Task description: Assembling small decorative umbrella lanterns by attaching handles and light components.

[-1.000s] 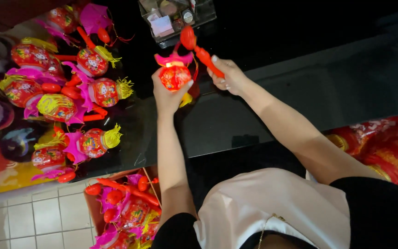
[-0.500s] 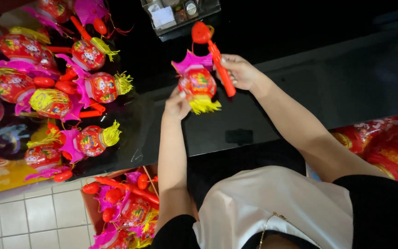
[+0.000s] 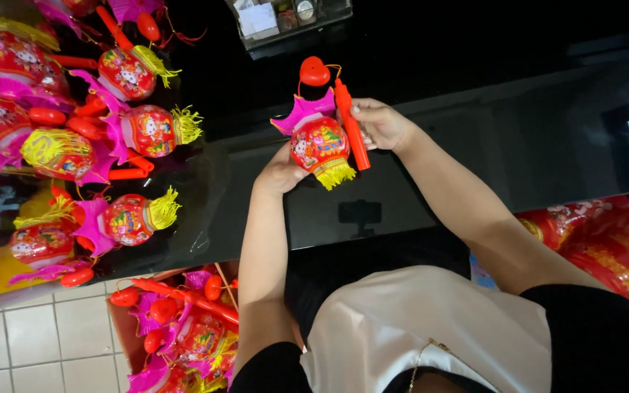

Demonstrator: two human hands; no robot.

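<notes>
I'm holding a lantern [image 3: 319,143] over the middle of the black bench [image 3: 475,131], its red printed ball sitting between a pink collar on top and a yellow fringe hanging below. My left hand [image 3: 279,173] is cupping the ball from the left and underneath, fingers wrapped on it. My right hand [image 3: 380,124] is gripping the red stick [image 3: 351,125] just right of the ball, and the stick is lying tilted, touching the ball's side. A red heart [image 3: 314,71] is hanging on a thin cord just above the pink collar, joined to the stick's top end.

Moving outward, I'm seeing a heap of finished lanterns [image 3: 74,124] crowding the left end of the bench, pink collars and yellow fringes pointing every way, well apart from my hands. A clear tray [image 3: 289,18] of small items is sitting at the far edge, above the heart. Below the bench edge, a box [image 3: 176,327] of more lantern parts is resting on the tiled floor [image 3: 30,342] beside my left arm. On my right, red and gold packets [image 3: 606,247] are lying stacked near my elbow.
</notes>
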